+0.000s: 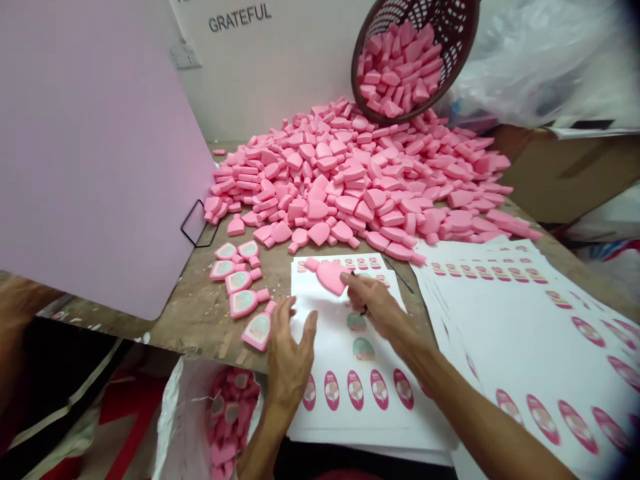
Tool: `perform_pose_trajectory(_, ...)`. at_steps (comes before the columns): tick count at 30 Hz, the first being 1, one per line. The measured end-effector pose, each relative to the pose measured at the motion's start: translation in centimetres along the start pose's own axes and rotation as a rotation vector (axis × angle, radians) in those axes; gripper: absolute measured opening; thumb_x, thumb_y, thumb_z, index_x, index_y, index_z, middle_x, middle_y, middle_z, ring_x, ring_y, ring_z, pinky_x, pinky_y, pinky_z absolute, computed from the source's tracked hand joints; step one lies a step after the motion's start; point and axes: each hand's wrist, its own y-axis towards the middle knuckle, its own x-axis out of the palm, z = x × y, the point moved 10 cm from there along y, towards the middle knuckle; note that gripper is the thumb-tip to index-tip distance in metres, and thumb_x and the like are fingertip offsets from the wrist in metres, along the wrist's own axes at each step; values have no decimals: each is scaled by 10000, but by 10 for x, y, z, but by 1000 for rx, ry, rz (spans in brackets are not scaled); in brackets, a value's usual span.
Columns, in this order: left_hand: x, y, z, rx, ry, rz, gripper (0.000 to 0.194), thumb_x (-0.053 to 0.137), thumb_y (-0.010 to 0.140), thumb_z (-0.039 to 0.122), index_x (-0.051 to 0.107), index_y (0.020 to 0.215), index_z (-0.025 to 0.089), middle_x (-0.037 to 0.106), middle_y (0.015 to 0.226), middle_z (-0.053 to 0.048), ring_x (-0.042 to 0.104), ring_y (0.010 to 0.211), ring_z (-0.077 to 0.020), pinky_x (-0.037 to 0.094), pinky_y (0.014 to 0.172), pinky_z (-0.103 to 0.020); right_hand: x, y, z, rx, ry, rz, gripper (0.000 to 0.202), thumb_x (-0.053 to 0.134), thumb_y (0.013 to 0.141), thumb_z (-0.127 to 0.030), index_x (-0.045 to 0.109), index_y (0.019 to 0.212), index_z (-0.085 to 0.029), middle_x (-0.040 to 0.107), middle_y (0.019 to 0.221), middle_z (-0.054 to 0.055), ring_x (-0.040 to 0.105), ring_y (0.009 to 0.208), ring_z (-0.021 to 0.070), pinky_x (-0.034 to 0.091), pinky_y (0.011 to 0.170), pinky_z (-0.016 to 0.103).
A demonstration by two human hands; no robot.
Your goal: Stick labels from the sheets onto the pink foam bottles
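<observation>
Between the fingertips of my right hand [377, 303] is a pink bottle-shaped piece [330, 276], its bare face up and its narrow neck pointing left. Something thin and dark also shows at those fingers, too little of it to name. My left hand [291, 353] is open, thumb and fingers apart, over the left edge of a sticker sheet [325, 333]. Green labels [363, 349] and oval pink labels [355, 390] remain on that sheet. Just left of this hand lies a labelled pink piece [259, 331], with several more labelled pieces [243, 302] behind it.
A large heap of pink pieces [320, 193] covers the back, below a tipped brown basket [357, 73]. More sticker sheets [480, 320] lie right. A pink panel [100, 153] stands left, another person's arm [17, 320] beside it. Below the edge hangs a white bag [173, 413] of pieces.
</observation>
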Motion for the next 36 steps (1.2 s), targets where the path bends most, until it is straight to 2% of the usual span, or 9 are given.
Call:
perform_pose_trajectory(2, 34, -6, 0, -143, -281, -137, 351, 480, 885, 436, 575, 1089, 167, 638, 1000, -89, 600, 909, -207, 482, 809, -322, 18, -38, 11, 50, 148, -151, 427, 480, 811, -596, 439, 642, -206, 369, 521, -68, 329, 457, 81, 309, 456, 237)
perform_pose_trajectory(4, 53, -13, -1, -253, -468, -168, 333, 483, 883, 448, 579, 1033, 166, 644, 907, -61, 613, 829, -181, 489, 768, -285, 17, -62, 18, 29, 99, -194, 372, 495, 828, -566, 500, 742, -204, 442, 571, -53, 389, 488, 94, 340, 477, 241)
perform_pose_trajectory(6, 59, -19, -4, -304, -585, -161, 326, 506, 868, 454, 568, 1013, 168, 639, 875, -44, 630, 772, -166, 497, 732, -267, -14, -71, 24, -57, -120, -31, 311, 500, 851, -515, 532, 893, -208, 547, 673, -19, 484, 566, 124, 386, 536, 261)
perform_pose_trajectory(9, 67, -32, -7, -338, -564, -285, 328, 558, 833, 465, 569, 970, 168, 611, 759, -8, 637, 611, -142, 502, 602, -236, -62, -80, 24, -238, -499, 251, 218, 482, 886, -417, 533, 924, -208, 625, 792, 28, 554, 666, 162, 406, 616, 297)
perform_pose_trajectory(13, 80, -59, -11, -379, -465, -425, 354, 528, 840, 503, 558, 919, 159, 592, 653, 2, 620, 519, -135, 500, 505, -222, -51, -94, 23, -543, -788, 207, 134, 498, 895, -296, 564, 837, -195, 644, 787, 38, 579, 740, 180, 380, 708, 330)
perform_pose_trajectory(17, 95, -76, -12, -395, -514, -472, 382, 487, 867, 501, 524, 1026, 156, 643, 682, -30, 676, 604, -179, 531, 527, -246, -41, -104, 20, -633, -877, 274, 123, 508, 894, -256, 580, 835, -176, 645, 779, 54, 577, 753, 187, 355, 723, 338)
perform_pose_trajectory(22, 100, -76, -16, -406, -528, -492, 393, 504, 852, 518, 528, 1028, 167, 656, 684, -27, 699, 633, -203, 537, 527, -250, -36, -100, 24, -598, -939, 256, 166, 488, 902, -248, 585, 785, -182, 620, 744, 55, 559, 741, 187, 344, 709, 333)
perform_pose_trajectory(29, 100, -75, -17, -381, -524, -498, 358, 495, 856, 517, 516, 989, 186, 647, 753, -21, 704, 644, -202, 555, 564, -266, -31, -98, 24, -587, -864, 188, 187, 492, 894, -267, 551, 733, -191, 592, 686, 31, 538, 675, 170, 354, 688, 320)
perform_pose_trajectory(36, 100, -75, -17, -375, -538, -520, 346, 478, 868, 509, 514, 985, 186, 640, 768, -26, 698, 649, -195, 552, 567, -263, -35, -97, 22, -592, -894, 238, 137, 480, 903, -238, 583, 834, -179, 616, 768, 59, 548, 759, 192, 353, 724, 333)
